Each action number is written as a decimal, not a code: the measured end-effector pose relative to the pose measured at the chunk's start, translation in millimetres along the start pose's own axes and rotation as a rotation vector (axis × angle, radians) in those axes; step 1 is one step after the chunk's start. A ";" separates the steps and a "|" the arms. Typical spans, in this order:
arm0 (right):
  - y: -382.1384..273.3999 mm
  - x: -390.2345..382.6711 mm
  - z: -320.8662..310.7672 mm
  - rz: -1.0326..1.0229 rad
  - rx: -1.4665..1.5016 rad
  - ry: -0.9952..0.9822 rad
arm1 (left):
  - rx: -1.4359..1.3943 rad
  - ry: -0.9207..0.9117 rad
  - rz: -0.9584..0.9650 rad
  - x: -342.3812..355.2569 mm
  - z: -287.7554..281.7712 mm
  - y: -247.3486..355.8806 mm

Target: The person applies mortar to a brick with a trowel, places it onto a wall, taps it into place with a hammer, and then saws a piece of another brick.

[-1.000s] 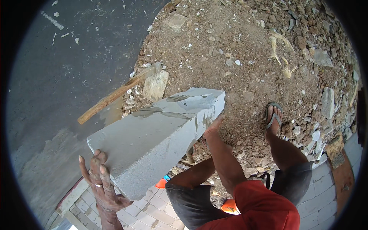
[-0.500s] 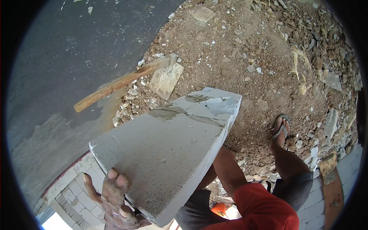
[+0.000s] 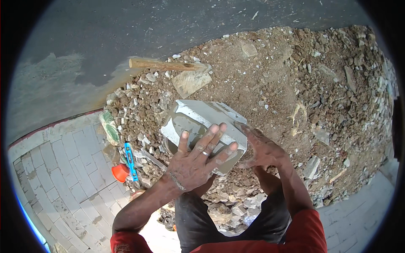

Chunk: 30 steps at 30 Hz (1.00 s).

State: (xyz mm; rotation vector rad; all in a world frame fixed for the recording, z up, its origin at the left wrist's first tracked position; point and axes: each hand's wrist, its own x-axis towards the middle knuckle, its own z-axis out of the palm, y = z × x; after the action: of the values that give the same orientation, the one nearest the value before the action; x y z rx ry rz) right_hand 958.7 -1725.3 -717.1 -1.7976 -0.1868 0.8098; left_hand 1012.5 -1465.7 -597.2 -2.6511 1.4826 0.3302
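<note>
A pale grey concrete block (image 3: 225, 116) is in front of me, with patches of wet grey mortar (image 3: 188, 125) on its near, left part. Across this mortared part lies my left hand (image 3: 195, 166), its fingers spread and a ring on one of them. My right hand (image 3: 265, 147) grips the block's right edge, fingers along the far side and thumb nearer me. What the block rests on is hidden beneath it. Beyond it, a hoe with a wooden handle (image 3: 164, 65) and a flat, mortar-caked blade (image 3: 192, 83) lies on the rubble.
A heap of soil and stones (image 3: 270, 84) surrounds the block. To the left are a blue spirit level (image 3: 130, 161), an orange container (image 3: 120, 173) and a pale block wall (image 3: 63, 168). A dark grey surface (image 3: 126, 29) spans the far side.
The block has moved away from me and turned, now showing its mortar patches near me. My left hand has shifted onto it, and my right hand has come into view at its right edge.
</note>
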 end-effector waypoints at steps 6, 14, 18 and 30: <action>31.9 -4.1 17.8 0.151 -0.223 0.071 | -0.484 0.706 -0.737 -74.9 56.4 89.6; 48.1 2.8 -2.4 -0.168 -0.707 -0.010 | -1.277 0.498 -1.485 8.9 128.7 230.3; 3.7 18.7 -17.9 -0.170 -0.814 -0.249 | -1.391 0.783 -1.596 67.5 201.5 274.1; 1.6 164.4 -114.6 -0.360 -0.226 -0.999 | -1.629 0.758 -1.708 125.1 217.5 260.7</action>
State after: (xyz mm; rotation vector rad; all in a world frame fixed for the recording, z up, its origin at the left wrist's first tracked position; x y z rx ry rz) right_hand 1151.6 -1733.9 -770.8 -1.3415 -1.2473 1.3881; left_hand 822.7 -1667.8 -829.6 -3.6002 -2.5352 0.3163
